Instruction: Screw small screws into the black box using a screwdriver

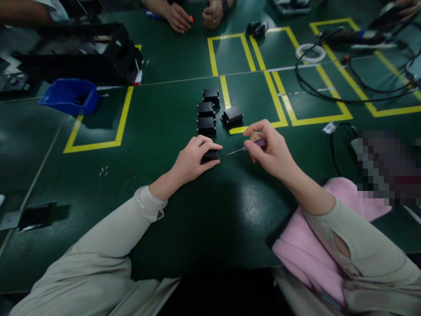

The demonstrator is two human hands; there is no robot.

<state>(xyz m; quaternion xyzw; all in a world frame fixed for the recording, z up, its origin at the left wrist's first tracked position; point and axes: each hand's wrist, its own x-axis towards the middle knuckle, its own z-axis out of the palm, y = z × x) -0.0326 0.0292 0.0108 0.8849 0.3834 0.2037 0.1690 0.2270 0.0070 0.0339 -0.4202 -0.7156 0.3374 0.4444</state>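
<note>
My left hand (194, 159) is closed around a small black box (210, 155) lying on the green table, thumb and fingers on either side of it. In my right hand (268, 147) is a screwdriver (260, 143) with a translucent purplish handle. Its thin shaft points left, and the tip meets the right end of the held box, near a small screw. Just beyond my left hand stand several similar black boxes (206, 126) in a column. Another black box (233, 115) with end flanges sits apart to their right, turned at an angle.
Loose screws (103, 171) lie left of my hands. A blue bin (70, 95) and a black rack (82, 52) stand at the far left. Pink cloth (309, 250) lies under my right forearm. Black cables (329, 94) and a white ring (310, 53) occupy the right. Another person's hands (179, 18) rest across the table.
</note>
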